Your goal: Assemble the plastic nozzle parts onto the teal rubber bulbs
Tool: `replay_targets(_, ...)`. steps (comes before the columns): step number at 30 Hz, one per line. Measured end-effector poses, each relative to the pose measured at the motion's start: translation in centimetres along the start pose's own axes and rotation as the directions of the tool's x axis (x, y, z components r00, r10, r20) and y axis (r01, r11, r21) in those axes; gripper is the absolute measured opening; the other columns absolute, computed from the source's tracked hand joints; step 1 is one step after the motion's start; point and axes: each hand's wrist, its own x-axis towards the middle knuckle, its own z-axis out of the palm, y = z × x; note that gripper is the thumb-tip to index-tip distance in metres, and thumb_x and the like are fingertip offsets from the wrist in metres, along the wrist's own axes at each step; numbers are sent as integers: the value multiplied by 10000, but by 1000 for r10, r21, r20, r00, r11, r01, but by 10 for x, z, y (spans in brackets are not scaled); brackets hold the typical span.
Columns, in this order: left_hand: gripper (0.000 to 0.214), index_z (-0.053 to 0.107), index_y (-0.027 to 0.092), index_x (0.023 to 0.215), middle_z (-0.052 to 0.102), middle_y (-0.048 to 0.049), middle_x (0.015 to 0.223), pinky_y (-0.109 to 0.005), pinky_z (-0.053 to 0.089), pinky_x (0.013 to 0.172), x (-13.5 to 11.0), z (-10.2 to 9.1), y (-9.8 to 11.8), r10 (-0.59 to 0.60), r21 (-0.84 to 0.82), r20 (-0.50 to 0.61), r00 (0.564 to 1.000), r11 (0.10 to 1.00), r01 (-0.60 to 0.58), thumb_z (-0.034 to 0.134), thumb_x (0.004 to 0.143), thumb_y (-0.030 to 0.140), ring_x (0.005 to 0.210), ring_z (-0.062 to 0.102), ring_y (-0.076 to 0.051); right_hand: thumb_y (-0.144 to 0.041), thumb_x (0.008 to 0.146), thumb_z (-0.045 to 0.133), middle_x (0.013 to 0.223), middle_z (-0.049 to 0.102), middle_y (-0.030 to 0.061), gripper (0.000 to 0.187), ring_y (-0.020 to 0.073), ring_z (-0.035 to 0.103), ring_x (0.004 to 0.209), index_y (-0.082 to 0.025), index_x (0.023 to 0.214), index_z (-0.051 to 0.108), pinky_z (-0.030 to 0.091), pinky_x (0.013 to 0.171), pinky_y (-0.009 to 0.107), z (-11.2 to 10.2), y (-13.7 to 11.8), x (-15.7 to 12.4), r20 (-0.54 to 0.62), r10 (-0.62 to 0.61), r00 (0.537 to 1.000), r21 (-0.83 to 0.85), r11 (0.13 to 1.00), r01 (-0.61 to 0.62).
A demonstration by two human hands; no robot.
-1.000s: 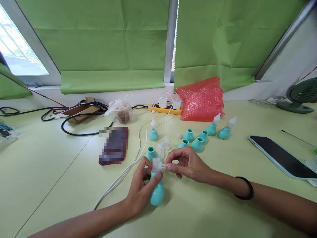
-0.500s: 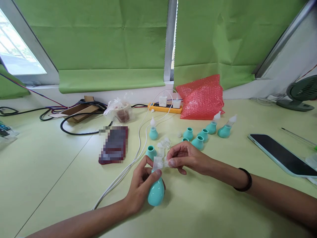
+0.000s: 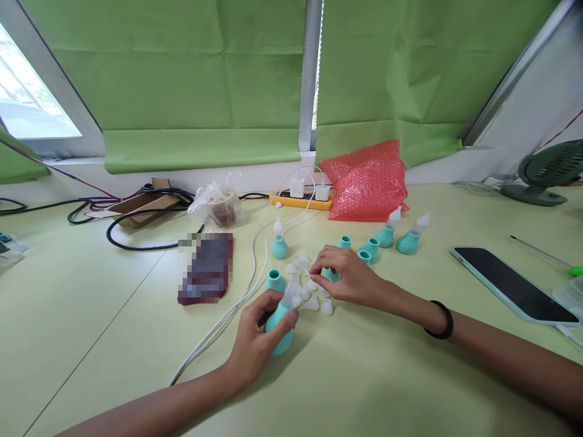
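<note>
**Tight work over a loose scatter!**

Held a teal bulb in the left hand, fingers wrapped snugly round, with a clear neck piece jutting past the fingertips. Poised the right hand just beyond and to the right, finger and thumb nearly together; couldn't tell whether on anything. Hovered beside loose white pieces there, apparently risking a scatter from any low sweep! Risked toppling an open-necked bulb just beyond the left fingers with a forward nudge, too. Risked, with too hard a squeeze, slipping off the smooth, tilted bulb.
</note>
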Motion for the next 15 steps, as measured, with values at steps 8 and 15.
replay_targets(8, 233, 568, 136, 650, 530, 7, 563, -203, 346, 494, 3, 1, 3, -64, 22, -26, 998, 998, 65, 560, 722, 357, 531, 445, -112, -145, 744, 521, 657, 616, 62, 122, 156, 508, 668, -147, 707, 637, 410, 600, 273, 3, 5, 0, -103, -98, 990, 23, 995, 101)
replay_targets(15, 281, 572, 116, 597, 478, 13, 536, -196, 325, 479, -1, 1, 4, -39, 104, 39, 999, 994, 34, 556, 721, 367, 517, 403, -97, -321, 808, 472, 644, 529, -5, 199, 71, 419, 526, -141, 850, 547, 352, 500, 199, -7, -32, -10, 87, -10, 996, 306, 952, -17)
